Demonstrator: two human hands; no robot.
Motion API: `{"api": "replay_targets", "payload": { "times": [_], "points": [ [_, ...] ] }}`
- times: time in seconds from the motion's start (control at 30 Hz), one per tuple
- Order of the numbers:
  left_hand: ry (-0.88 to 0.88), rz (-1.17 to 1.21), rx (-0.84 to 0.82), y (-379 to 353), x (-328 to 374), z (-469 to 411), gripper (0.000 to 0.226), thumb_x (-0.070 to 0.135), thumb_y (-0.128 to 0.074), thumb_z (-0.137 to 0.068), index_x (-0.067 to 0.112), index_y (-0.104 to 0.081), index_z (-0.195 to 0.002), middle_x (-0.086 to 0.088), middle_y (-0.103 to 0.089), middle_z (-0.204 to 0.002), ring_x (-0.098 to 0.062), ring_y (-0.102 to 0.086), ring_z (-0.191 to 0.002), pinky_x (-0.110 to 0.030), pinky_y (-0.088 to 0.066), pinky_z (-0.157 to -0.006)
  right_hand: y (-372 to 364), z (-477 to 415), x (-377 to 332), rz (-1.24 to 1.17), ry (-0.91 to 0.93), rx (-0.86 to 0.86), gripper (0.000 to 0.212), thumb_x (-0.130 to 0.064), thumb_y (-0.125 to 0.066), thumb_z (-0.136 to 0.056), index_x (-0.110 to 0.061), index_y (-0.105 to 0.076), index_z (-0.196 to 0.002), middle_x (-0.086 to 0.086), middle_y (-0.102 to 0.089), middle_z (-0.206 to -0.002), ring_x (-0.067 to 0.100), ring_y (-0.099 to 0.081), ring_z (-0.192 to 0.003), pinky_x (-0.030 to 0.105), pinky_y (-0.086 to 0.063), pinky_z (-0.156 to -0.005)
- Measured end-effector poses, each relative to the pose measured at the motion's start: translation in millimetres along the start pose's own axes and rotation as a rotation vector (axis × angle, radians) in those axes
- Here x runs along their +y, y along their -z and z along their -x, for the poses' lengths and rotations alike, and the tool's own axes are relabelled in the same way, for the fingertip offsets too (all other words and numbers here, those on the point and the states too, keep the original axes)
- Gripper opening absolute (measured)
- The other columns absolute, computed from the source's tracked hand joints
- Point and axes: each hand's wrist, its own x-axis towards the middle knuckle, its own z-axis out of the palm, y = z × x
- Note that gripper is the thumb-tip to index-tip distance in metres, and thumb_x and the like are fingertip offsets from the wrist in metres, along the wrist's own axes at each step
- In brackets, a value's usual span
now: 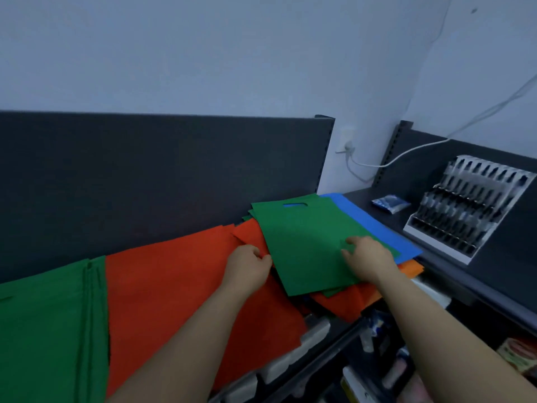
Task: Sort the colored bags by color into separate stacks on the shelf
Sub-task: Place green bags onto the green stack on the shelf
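Green bag (pixel 305 242), the top sheet of a mixed pile, is held by both hands. The left hand (pixel 250 266) curls round its left edge with the thumb on top. The right hand (pixel 369 257) sits on its lower right part, fingertips bent, pinching up a small fold of cloth. This green bag lies flat, its handle hole toward the back.

Under it show a blue bag (pixel 366 225), an orange bag (pixel 412 269) at the right corner and red bags (pixel 343 306) at the front, so the pile is unsorted. Left of the hands lie 2 stacks: a red stack (pixel 180 286) just beside the pile and a green stack (pixel 49 330) touching it at the far left.

By my reading the sort is partly done. Green and red have places, blue and orange have none yet, and this bag belongs on the far-left stack.

All of it rests on a dark shelf (pixel 360 196) with a dark back panel (pixel 145 170) under a pale wall (pixel 203 53). To the right stand a rack (pixel 465 205) of small items and a blue packet (pixel 390 203). A white cable (pixel 406 154) runs to a socket (pixel 347 144).
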Motion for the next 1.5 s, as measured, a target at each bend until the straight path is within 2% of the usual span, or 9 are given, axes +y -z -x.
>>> {"api": "replay_targets", "payload": {
  "times": [0.17,0.3,0.53,0.7,0.87,1.0,1.1,1.3,1.5],
  "points": [
    [0.13,0.018,0.04,-21.6,3.0,-21.2,0.039,0.035,-0.06,-0.088,0.006,-0.056,-0.062,-0.011,-0.057,-0.06,-0.027,-0.056,-0.059,-0.038,-0.038,-0.054,-19.0,-18.0,8.0,-0.036,0.115,-0.14,0.047,-0.045,-0.052,-0.089,-0.026,-0.052,-0.132,0.008,-0.051,-0.132,0.031,-0.048,-0.122,0.043,-0.041,-0.102],
    [0.241,0.324,0.103,-25.1,1.7,-25.7,0.022,0.026,-0.072,-0.083,0.005,-0.069,-0.078,-0.006,-0.068,-0.075,-0.02,-0.064,-0.067,-0.026,-0.048,-0.056,-19.5,-22.3,14.1,-0.201,0.285,-0.165,0.033,-0.033,-0.06,-0.088,-0.027,-0.063,-0.12,0.002,-0.057,-0.123,0.022,-0.054,-0.114,0.037,-0.044,-0.099],
    [0.311,0.473,0.137,-25.0,7.5,-19.3,0.008,0.015,-0.074,-0.081,0.012,-0.067,-0.08,-0.006,-0.071,-0.084,-0.021,-0.069,-0.072,-0.032,-0.057,-0.064,-15.8,-40.8,36.0,-0.246,0.072,-0.078,0.038,-0.04,-0.053,-0.093,-0.01,-0.057,-0.116,0.01,-0.062,-0.115,0.027,-0.057,-0.1,0.042,-0.047,-0.091],
    [0.384,0.565,0.15,-21.8,7.1,-18.0,0.017,0.011,-0.076,-0.078,0.008,-0.066,-0.092,-0.007,-0.07,-0.086,-0.024,-0.069,-0.075,-0.031,-0.056,-0.064,-18.0,-35.4,24.1,-0.55,0.187,-0.114,0.046,-0.029,-0.052,-0.097,-0.016,-0.044,-0.14,0.003,-0.049,-0.139,0.024,-0.049,-0.123,0.037,-0.042,-0.102],
    [0.394,0.532,0.147,-15.3,1.8,-15.6,0.011,0.004,-0.069,-0.082,0.014,-0.066,-0.083,-0.007,-0.071,-0.088,-0.024,-0.069,-0.075,-0.031,-0.056,-0.065,-15.9,-44.3,41.5,-0.262,-0.007,-0.016,0.059,-0.046,-0.052,-0.092,-0.012,-0.039,-0.138,0.013,-0.049,-0.135,0.034,-0.048,-0.12,0.046,-0.042,-0.098],
    [0.406,0.661,0.071,-18.2,4.5,-12.1,0.016,0.005,-0.069,-0.083,0.012,-0.063,-0.096,-0.01,-0.071,-0.095,-0.028,-0.069,-0.081,-0.038,-0.057,-0.07,-19.7,-42.4,31.9,-0.463,0.032,-0.135,0.053,-0.043,-0.057,-0.091,-0.001,-0.055,-0.122,0.014,-0.061,-0.119,0.031,-0.058,-0.106,0.045,-0.047,-0.094],
    [0.368,0.595,0.077,-19.1,5.2,-10.3,0.017,0.003,-0.064,-0.084,0.017,-0.06,-0.091,-0.008,-0.07,-0.099,-0.028,-0.068,-0.086,-0.043,-0.057,-0.08,-18.2,-37.9,23.8,-0.485,0.081,-0.147,0.03,-0.039,-0.065,-0.086,-0.011,-0.063,-0.096,0.007,-0.067,-0.1,0.026,-0.062,-0.091,0.045,-0.051,-0.086],
    [0.262,0.494,0.239,0.0,9.9,3.1,0.032,0.002,-0.062,-0.081,0.013,-0.053,-0.109,-0.003,-0.065,-0.103,-0.024,-0.064,-0.092,-0.042,-0.054,-0.086,-5.9,-25.2,5.8,-0.49,0.117,0.039,0.039,-0.03,-0.064,-0.088,-0.01,-0.055,-0.121,0.007,-0.061,-0.112,0.026,-0.056,-0.105,0.043,-0.044,-0.095],
    [0.16,0.525,0.38,41.6,-1.2,36.8,0.048,0.001,-0.062,-0.084,0.034,-0.042,-0.112,0.016,-0.059,-0.096,-0.013,-0.061,-0.093,-0.031,-0.051,-0.085,0.3,3.6,-36.6,-0.607,0.253,0.128,0.03,-0.027,-0.063,-0.09,-0.012,-0.055,-0.116,-0.001,-0.056,-0.099,0.022,-0.054,-0.096,0.038,-0.046,-0.085]
  ]
}}
